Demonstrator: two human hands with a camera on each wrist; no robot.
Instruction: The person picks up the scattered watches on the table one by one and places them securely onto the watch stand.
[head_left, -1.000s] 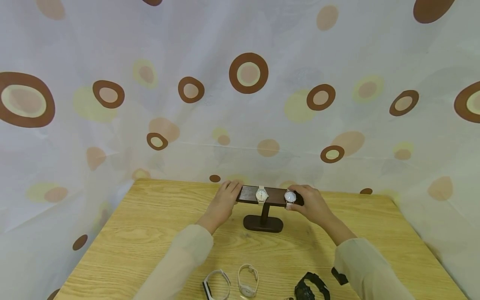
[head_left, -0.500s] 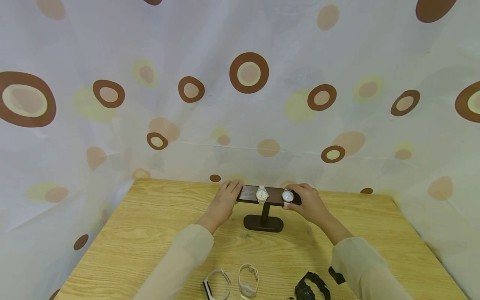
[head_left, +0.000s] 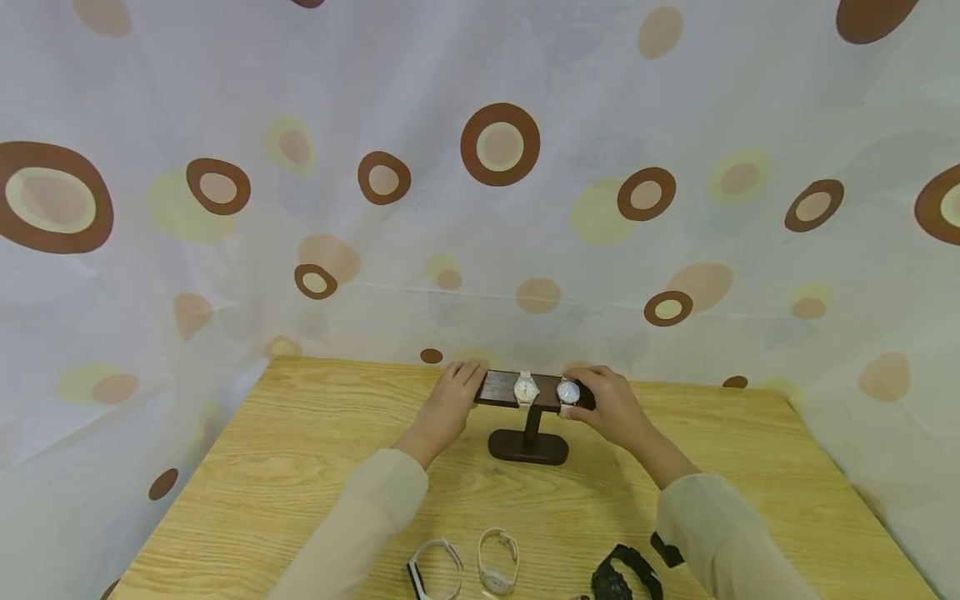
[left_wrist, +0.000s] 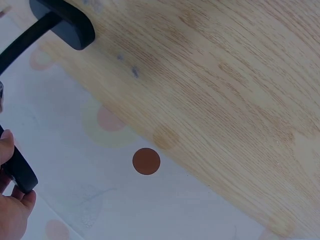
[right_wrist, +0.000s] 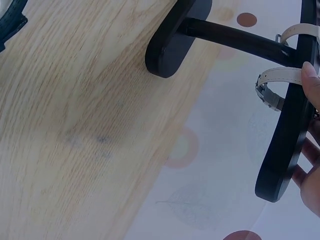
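Observation:
A dark T-shaped watch stand (head_left: 497,387) stands near the back of the table. My left hand (head_left: 442,412) grips the left end of its bar; in the left wrist view, fingers and thumb (left_wrist: 7,145) wrap that end. Around the bar's middle sits a watch with a pale strap (head_left: 526,389). Right of it, a second watch with a round white face (head_left: 568,392) also encircles the bar, pinched by my right hand (head_left: 618,410). The right wrist view shows this watch's light strap (right_wrist: 281,75) looped and buckled under the bar, with the thumb on it.
On the wooden table (head_left: 300,475), near its front, lie a white fitness band (head_left: 454,562), a cream watch (head_left: 497,581) and a black watch (head_left: 611,583). A small black object (head_left: 666,550) shows beside my right sleeve. A patterned sheet (head_left: 420,75) hangs behind the table.
My right hand has slid left along the bar with the white-faced watch, bringing it closer to the middle watch. My left hand stays on the bar's left end.

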